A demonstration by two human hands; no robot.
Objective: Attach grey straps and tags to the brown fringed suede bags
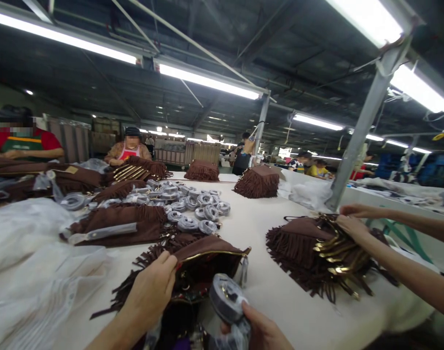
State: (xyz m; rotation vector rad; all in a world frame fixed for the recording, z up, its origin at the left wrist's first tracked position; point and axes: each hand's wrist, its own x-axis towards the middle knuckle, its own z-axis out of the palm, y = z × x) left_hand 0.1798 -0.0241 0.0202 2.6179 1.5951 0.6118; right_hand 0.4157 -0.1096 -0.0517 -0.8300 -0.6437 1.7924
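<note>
A brown fringed bag [207, 245] lies in front of me with its gold zipper undone and its dark inside showing. My left hand [154, 279] is closed on the bag's upper edge, near the left end of the zipper. Just right of the opening, my right hand [262, 325] grips a coiled grey strap [225, 296] wrapped in clear plastic. The strap is held up at the bag's mouth. A wrapped zipper pull [244, 270] hangs from the bag's right end. Part of the bag's lower side is out of view.
Many coiled wrapped straps [189, 204] are heaped mid-table, beside more brown bags [116, 221]. White plastic sheeting [36, 257] covers the left. At right, a co-worker's hands [353, 221] handle a stack of fringed bags [302, 243]. A metal post [360, 131] stands behind.
</note>
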